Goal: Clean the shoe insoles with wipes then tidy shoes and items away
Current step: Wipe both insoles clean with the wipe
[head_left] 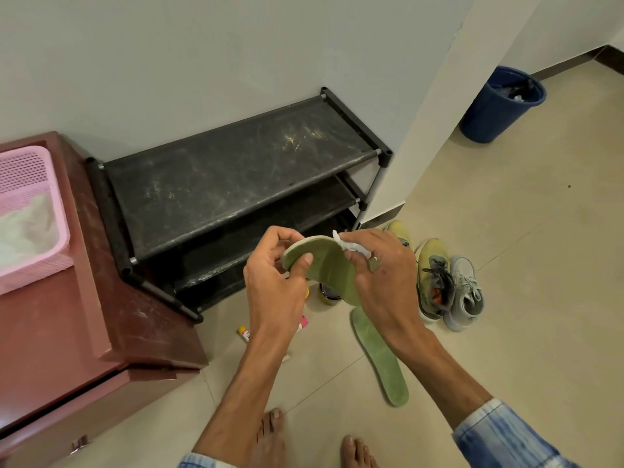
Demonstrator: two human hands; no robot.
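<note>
My left hand (273,285) grips a green insole (329,268) by its upper end, thumb on its face, and the insole bends over. My right hand (385,275) holds a crumpled white wipe (351,246) against the insole's top edge. A second green insole (380,358) lies flat on the floor below my right wrist. A yellow sneaker (434,278) and a grey sneaker (464,292) stand side by side on the floor to the right, with another yellow sneaker (400,233) behind my right hand.
A black three-tier shoe rack (236,170) stands against the wall. A maroon cabinet (77,325) with a pink basket (30,211) is at the left. A blue bin (499,106) stands at the back right. A small tin (329,295) and small tubes (243,333) lie under my hands. My bare feet (270,437) are below.
</note>
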